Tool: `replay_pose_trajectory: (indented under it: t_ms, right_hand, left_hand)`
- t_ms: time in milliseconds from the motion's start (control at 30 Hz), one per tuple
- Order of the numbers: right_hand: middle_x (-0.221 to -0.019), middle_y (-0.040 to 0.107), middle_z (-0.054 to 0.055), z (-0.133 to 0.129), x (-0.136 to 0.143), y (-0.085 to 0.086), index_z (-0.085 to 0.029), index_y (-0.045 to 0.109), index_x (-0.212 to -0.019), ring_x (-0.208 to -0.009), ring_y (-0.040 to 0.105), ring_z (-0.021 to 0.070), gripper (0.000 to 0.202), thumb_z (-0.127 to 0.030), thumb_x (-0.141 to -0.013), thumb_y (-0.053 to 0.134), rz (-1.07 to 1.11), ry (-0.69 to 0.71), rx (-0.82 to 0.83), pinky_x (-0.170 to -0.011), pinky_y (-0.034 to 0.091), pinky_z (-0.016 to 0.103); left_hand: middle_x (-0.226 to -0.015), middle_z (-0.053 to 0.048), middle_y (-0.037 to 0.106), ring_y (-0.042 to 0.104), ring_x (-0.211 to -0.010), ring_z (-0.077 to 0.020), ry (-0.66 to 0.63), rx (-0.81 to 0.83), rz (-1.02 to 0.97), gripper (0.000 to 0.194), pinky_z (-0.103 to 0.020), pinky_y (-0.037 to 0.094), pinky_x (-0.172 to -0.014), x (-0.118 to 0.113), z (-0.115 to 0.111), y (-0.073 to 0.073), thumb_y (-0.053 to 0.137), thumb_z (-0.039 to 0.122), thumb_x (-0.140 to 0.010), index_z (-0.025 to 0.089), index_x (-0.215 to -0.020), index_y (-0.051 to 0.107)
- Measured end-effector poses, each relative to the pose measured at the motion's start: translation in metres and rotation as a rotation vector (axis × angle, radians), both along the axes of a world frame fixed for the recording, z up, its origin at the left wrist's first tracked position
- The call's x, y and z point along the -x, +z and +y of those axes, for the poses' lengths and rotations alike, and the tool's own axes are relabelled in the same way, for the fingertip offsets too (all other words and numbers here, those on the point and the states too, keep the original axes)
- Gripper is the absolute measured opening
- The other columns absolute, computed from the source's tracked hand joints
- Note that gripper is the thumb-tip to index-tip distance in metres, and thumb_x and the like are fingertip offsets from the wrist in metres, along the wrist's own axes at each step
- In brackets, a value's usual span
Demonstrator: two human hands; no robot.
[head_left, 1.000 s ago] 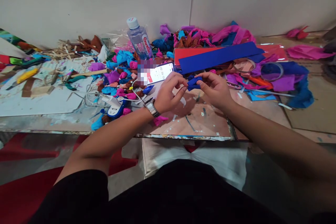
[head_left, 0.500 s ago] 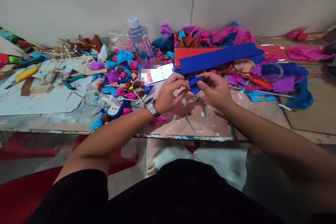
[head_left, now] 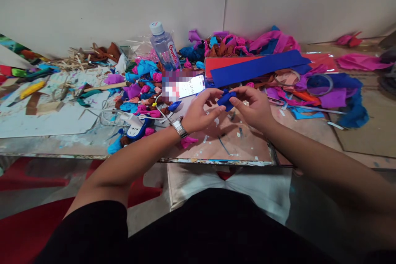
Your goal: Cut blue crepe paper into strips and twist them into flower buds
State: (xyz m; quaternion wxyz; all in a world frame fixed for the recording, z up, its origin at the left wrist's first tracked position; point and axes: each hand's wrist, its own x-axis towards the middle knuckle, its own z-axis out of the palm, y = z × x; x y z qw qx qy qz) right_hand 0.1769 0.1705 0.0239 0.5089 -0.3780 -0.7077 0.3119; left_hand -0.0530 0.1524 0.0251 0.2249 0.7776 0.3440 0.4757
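Observation:
Over the near part of the table, a small folded or rolled piece of dark blue crepe paper [head_left: 227, 100] is between my two hands. My right hand [head_left: 254, 108] pinches its right end with thumb and fingertips. At its left side, my left hand [head_left: 201, 112], wearing a metal-banded watch [head_left: 179, 127] on the wrist, has thumb and fingers curled round the paper's edge. Just behind the hands lie a long flat strip of blue paper [head_left: 260, 69] and a lit phone [head_left: 192, 86] showing a running timer.
A plastic bottle [head_left: 163, 47] stands behind the phone among several crumpled crepe paper pieces [head_left: 148, 68]. A white power strip [head_left: 137, 128] with cables sits left of my hands. Rolls of tape [head_left: 320, 85] lie at right, a yellow cutter knife [head_left: 31, 89] at far left.
My left thumb has shifted toward the paper and its fingers have opened slightly. The blue piece has turned a little and moved slightly left; my right hand keeps its pinch.

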Motion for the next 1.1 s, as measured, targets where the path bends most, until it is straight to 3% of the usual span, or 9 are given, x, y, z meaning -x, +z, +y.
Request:
replay_pose_trajectory:
  t_ms: [67,200,267,400,467,767,1100]
  right_hand:
    - [-0.095,0.081,0.005,-0.001,-0.001,0.001,-0.027,0.081,-0.110,-0.081,0.069,0.0233,0.043,-0.067,-0.095,0.080,-0.073,-0.004,-0.058,-0.078,0.056,0.041]
    - [-0.092,0.081,0.005,-0.002,-0.004,0.003,-0.030,0.081,-0.103,-0.087,0.071,0.0273,0.042,-0.070,-0.093,0.079,-0.253,0.036,-0.220,-0.083,0.053,0.044]
    - [-0.093,0.081,0.006,-0.002,-0.005,0.004,-0.030,0.081,-0.104,-0.089,0.072,0.0285,0.042,-0.070,-0.095,0.078,-0.295,0.057,-0.269,-0.086,0.052,0.045]
    - [-0.091,0.081,0.006,0.001,-0.007,0.003,-0.028,0.082,-0.104,-0.087,0.072,0.0284,0.045,-0.072,-0.097,0.074,-0.346,0.073,-0.343,-0.085,0.050,0.044]
    - [-0.090,0.081,0.007,0.002,-0.007,0.003,-0.027,0.083,-0.104,-0.086,0.072,0.0280,0.049,-0.074,-0.098,0.071,-0.374,0.075,-0.368,-0.084,0.050,0.043]
    - [-0.088,0.081,0.006,0.003,-0.007,0.001,-0.025,0.084,-0.110,-0.084,0.073,0.0266,0.048,-0.069,-0.102,0.068,-0.404,0.076,-0.431,-0.083,0.050,0.041]
    - [-0.094,0.084,0.006,0.000,-0.006,0.004,-0.026,0.085,-0.110,-0.079,0.073,0.0242,0.046,-0.069,-0.099,0.073,-0.319,0.045,-0.390,-0.080,0.051,0.040]
  left_hand:
    - [-0.114,-0.009,0.079,0.070,-0.093,-0.0185,-0.029,0.054,0.068,0.045,-0.032,0.057,-0.082,-0.001,-0.001,-0.001,0.071,0.056,-0.103,0.019,-0.128,0.070]
    - [-0.093,-0.007,0.080,0.069,-0.082,-0.0193,-0.054,0.074,0.237,0.039,-0.033,0.052,-0.077,-0.003,-0.004,-0.002,0.056,0.053,-0.109,0.019,-0.105,0.075]
    - [-0.094,-0.007,0.080,0.071,-0.085,-0.0209,-0.070,0.057,0.281,0.037,-0.035,0.052,-0.079,-0.003,-0.005,-0.003,0.055,0.050,-0.109,0.019,-0.102,0.074]
    - [-0.123,-0.012,0.079,0.073,-0.104,-0.0232,-0.123,0.031,0.186,0.038,-0.037,0.057,-0.090,-0.002,-0.005,-0.005,0.062,0.047,-0.106,0.020,-0.132,0.067]
    - [-0.130,-0.012,0.074,0.072,-0.108,-0.0219,-0.126,0.012,0.107,0.041,-0.037,0.059,-0.092,-0.002,-0.005,-0.004,0.063,0.045,-0.105,0.021,-0.138,0.061]
    - [-0.117,-0.009,0.073,0.068,-0.102,-0.0186,-0.056,-0.124,0.030,0.025,-0.035,0.058,-0.089,-0.001,-0.004,0.001,0.064,0.042,-0.109,0.022,-0.123,0.066]
    - [-0.105,-0.005,0.075,0.070,-0.091,-0.0145,-0.055,-0.042,-0.060,0.029,-0.030,0.058,-0.083,-0.003,0.003,-0.008,0.076,0.043,-0.103,0.021,-0.119,0.065]
